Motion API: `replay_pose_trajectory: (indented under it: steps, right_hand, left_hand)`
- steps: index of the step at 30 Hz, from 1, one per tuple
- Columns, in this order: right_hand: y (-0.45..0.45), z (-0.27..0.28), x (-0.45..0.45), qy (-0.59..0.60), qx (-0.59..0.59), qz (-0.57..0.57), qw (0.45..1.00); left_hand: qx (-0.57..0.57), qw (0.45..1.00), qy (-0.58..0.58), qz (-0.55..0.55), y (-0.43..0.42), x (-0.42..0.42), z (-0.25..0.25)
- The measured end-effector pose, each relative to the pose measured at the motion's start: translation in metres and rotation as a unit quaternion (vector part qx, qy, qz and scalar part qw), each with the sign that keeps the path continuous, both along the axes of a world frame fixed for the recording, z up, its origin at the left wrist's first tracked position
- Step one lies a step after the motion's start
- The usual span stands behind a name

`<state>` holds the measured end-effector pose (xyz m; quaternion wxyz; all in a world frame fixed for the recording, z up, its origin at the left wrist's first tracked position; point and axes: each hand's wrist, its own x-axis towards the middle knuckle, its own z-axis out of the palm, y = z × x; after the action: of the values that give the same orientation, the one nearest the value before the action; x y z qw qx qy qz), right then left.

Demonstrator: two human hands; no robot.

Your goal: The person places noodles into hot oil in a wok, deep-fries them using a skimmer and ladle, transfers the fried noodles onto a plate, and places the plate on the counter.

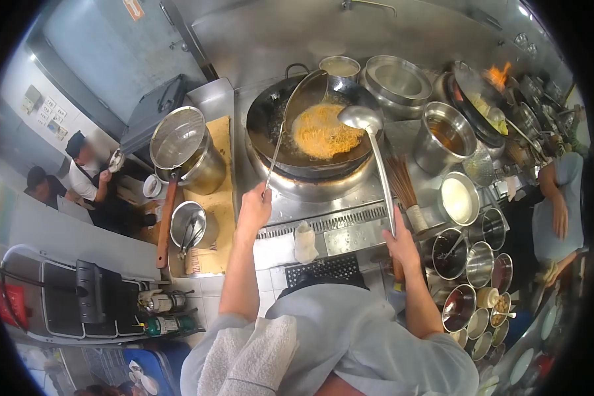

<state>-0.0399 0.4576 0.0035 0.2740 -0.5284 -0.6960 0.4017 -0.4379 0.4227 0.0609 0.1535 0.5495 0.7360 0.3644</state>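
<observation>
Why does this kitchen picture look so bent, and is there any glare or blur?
Head view: apparent wide-angle distortion, curving straight edges inside a black surround; head view: bright highlights on the round silver metal ladle and hazy reflections on the grey steel wall; head view: a blurred patch over the black-capped worker's head.

both hands [255,207] closed; forearms forward

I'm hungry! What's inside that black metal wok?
Thin golden noodles in bubbly liquid, hiding the bottom of the wok. A round silver ladle and wide metal scoop cover spots I can't see.
</observation>
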Motion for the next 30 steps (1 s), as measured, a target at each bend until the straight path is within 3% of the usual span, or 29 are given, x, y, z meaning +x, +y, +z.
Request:
replay_pose_trajectory:
  steps: [6,9,12,23,30]
  right_hand:
    - [-0.004,0.029,-0.006,-0.038,-0.103,-0.030,0.994]
    - [-0.002,0.029,-0.003,0.004,-0.103,-0.026,0.994]
    - [-0.001,0.030,0.002,0.031,-0.120,-0.020,0.992]
    - [-0.001,0.023,0.001,0.047,-0.127,-0.013,0.991]
    - [-0.003,0.022,0.002,0.055,-0.142,-0.019,0.988]
  left_hand:
    - [-0.030,1.000,0.003,-0.001,0.021,0.006,0.012]
    - [0.042,0.999,0.013,-0.008,0.025,0.007,-0.004]
    - [0.004,1.000,-0.013,0.006,0.024,0.011,0.003]
    - [0.067,0.997,-0.015,0.023,0.032,0.003,-0.003]
    - [0.039,0.997,0.053,0.050,0.014,0.008,0.016]
